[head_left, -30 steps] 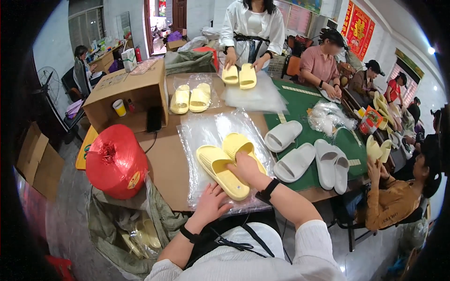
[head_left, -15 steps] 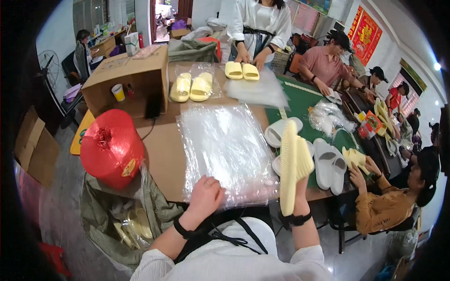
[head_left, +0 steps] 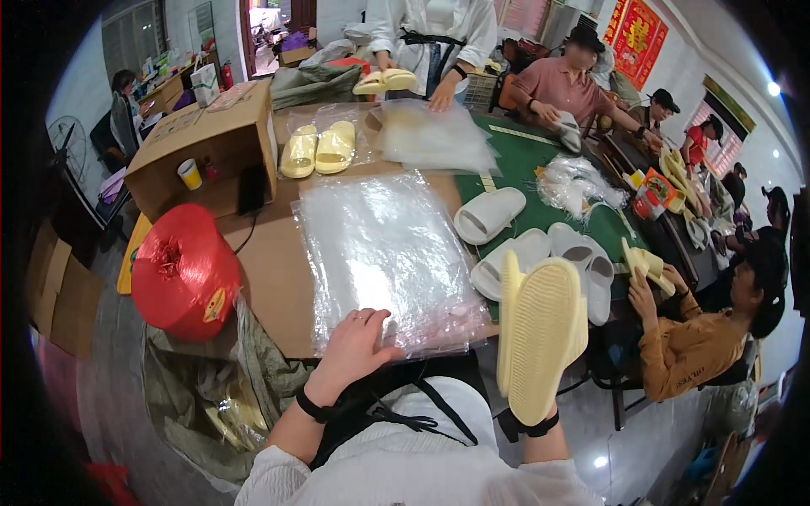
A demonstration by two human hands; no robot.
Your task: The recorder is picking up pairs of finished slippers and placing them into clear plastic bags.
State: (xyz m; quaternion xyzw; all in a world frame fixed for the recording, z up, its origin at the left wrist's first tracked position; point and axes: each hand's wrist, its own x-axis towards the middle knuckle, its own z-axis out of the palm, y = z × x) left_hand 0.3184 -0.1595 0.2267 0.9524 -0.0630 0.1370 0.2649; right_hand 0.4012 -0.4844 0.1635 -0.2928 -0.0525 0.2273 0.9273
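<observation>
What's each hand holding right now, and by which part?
The right hand, mostly hidden, holds a pair of yellow slippers upright by their lower end, soles facing the camera. The left hand holds nothing; it rests flat on the stack of clear plastic bags.

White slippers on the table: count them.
4, as far as shows: one white slipper lies alone on the green mat, three more cluster behind the raised yellow slippers, which may hide others.

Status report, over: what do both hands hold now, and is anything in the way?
Left hand flat on stack of clear plastic bags. Right hand, mostly hidden, holds pair of yellow slippers upright, soles showing. White slippers lie beside the bags.
</observation>
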